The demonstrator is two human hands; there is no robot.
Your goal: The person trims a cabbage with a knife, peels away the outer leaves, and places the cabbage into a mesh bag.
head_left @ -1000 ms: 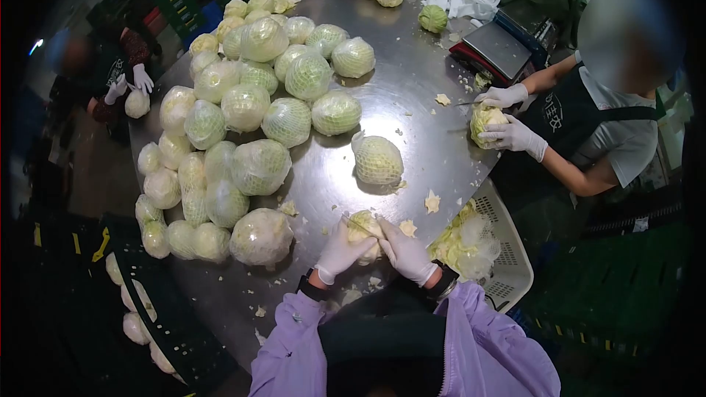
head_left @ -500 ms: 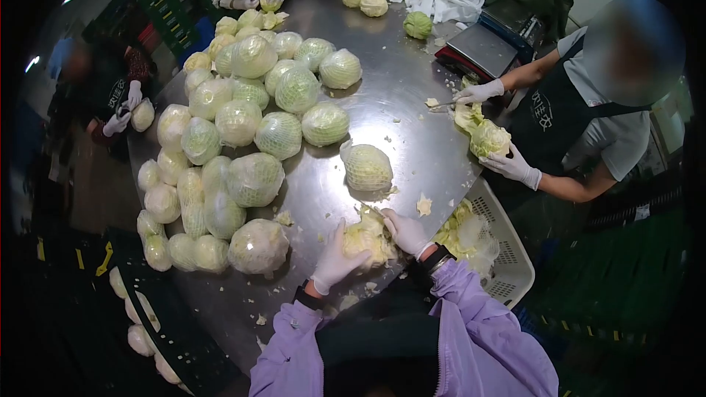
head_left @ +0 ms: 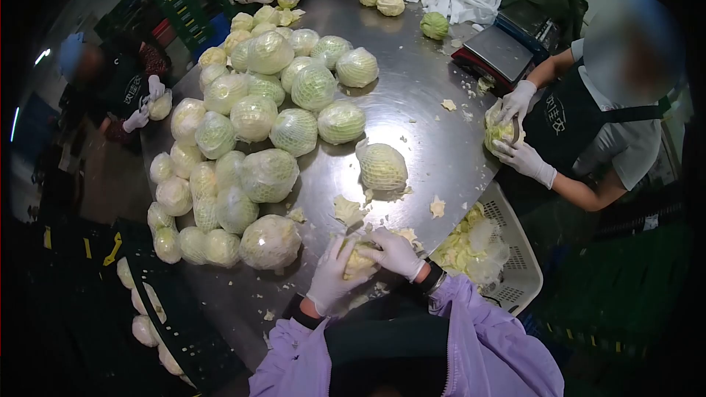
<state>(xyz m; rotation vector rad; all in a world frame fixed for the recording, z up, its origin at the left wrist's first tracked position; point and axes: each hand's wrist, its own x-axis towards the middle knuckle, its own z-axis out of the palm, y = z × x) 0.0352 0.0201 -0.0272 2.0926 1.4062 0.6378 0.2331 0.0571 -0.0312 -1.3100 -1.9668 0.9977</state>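
Observation:
At the near side of the metal table, a pale yellow cabbage (head_left: 359,259) sits between my gloved hands. My left hand (head_left: 333,273) is closed around its left side. My right hand (head_left: 396,254) is against its right side, fingers curled on what looks like a small knife (head_left: 354,227); only part of the blade shows and the handle is hidden. Trimmed leaf pieces (head_left: 348,210) lie just beyond my hands. Farther off stands one cabbage in a foam net (head_left: 383,167).
Several wrapped and netted cabbages (head_left: 254,119) crowd the left of the metal table (head_left: 419,140). At right, a white basket (head_left: 523,268) holds leaves. A co-worker's gloved hands (head_left: 523,158) hold a cabbage near a scale (head_left: 497,54). Two other people work beyond the table.
The cabbage is now tilted up between my hands, and a leaf piece lies beyond them. The right co-worker has brought both hands together on their cabbage. The whole view has shifted slightly.

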